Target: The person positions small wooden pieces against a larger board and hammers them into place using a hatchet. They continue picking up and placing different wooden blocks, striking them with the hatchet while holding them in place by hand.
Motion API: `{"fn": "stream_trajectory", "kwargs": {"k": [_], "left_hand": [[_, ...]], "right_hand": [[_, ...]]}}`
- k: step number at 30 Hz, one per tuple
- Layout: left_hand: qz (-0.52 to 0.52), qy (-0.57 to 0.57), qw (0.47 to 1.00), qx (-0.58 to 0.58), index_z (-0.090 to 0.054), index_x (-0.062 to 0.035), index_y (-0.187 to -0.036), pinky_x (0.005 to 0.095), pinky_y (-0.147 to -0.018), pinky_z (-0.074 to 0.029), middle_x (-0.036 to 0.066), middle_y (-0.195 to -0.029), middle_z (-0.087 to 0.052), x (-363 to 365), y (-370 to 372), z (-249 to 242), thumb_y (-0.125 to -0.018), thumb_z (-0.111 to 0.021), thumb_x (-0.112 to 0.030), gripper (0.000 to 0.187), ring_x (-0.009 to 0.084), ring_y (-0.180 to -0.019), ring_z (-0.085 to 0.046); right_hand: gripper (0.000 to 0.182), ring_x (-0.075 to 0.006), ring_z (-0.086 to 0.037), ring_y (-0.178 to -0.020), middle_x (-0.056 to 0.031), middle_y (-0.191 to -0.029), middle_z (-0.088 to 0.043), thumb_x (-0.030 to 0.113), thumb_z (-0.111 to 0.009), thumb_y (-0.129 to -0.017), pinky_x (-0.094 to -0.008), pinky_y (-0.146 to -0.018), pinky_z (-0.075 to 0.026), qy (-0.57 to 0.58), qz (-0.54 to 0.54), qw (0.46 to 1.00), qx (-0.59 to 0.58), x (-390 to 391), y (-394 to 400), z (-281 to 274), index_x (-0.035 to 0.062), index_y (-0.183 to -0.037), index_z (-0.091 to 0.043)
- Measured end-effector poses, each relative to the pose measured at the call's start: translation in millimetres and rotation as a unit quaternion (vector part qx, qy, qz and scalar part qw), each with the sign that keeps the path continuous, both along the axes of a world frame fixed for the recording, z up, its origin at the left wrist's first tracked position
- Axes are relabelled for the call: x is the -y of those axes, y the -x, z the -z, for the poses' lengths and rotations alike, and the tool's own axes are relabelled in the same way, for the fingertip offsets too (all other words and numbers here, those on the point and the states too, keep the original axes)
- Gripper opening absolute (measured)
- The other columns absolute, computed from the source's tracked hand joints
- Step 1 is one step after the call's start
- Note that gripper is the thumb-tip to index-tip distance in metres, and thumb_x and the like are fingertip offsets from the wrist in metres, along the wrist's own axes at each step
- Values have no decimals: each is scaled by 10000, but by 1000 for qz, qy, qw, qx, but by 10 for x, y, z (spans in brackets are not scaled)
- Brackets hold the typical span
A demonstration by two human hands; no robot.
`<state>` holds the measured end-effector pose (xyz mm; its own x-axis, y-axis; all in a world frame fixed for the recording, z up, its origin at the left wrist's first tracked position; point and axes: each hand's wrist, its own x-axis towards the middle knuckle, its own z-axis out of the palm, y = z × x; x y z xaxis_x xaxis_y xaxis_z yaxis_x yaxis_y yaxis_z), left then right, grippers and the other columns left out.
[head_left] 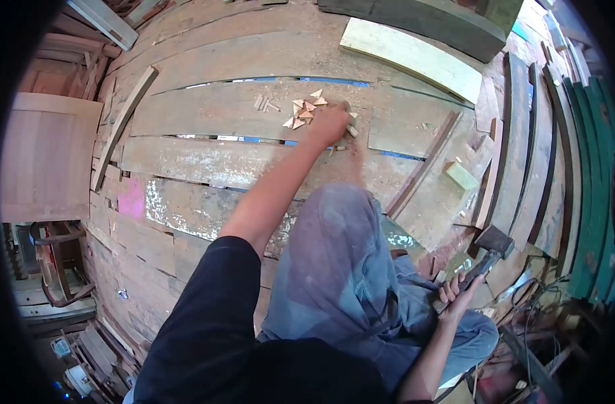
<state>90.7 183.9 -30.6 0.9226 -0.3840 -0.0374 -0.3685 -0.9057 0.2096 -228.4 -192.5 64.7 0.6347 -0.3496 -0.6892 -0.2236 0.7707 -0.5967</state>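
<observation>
Wooden triangles (306, 114), far centre: left hand (332, 124) at right edge, likely picking step, can't tell grip; next needs neat pinch. Right hand (461, 296) clasps hammer (494, 242), near right.

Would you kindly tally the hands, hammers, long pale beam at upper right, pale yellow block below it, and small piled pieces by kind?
Hands (left hand, right hand): 2
Hammer: 1
Pale beam: 1
Pale yellow block: 1
Small pieces: too crowded to count
Total: 5, without small pieces
</observation>
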Motion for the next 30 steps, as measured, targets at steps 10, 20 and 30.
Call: {"fn": "stream_trajectory", "kwargs": {"k": [10,20,30], "left_hand": [[33,-42,997,52,-717,-136,-858,498,-892,-500,124,-1182,-553,85,161,-19,-777,-636,-103,119,311,-1132,-566],[-68,111,990,55,-755,-162,-898,386,-858,-532,81,-1187,-595,3,199,29,-752,-634,-86,205,272,-1122,-584],[-15,204,978,37,-723,-165,-1039,393,-898,-502,114,-1182,-583,355,-191,-319,-730,-743,-102,316,316,-1040,-599]], "right_hand": [[535,-72,-220,-355,35,-514,-275,631,-410,-963,-231,-307,-195,3,-3,1000,-4,-11,-6,2,113,-829,-413],[525,-68,-232,-356,35,-522,-286,625,-419,-963,-227,-309,-194,-31,-12,999,15,22,25,56,116,-831,-424],[540,-76,-235,-352,37,-517,-279,637,-417,-957,-238,-313,-202,-26,-15,1000,-8,13,8,44,112,-833,-436]]}}
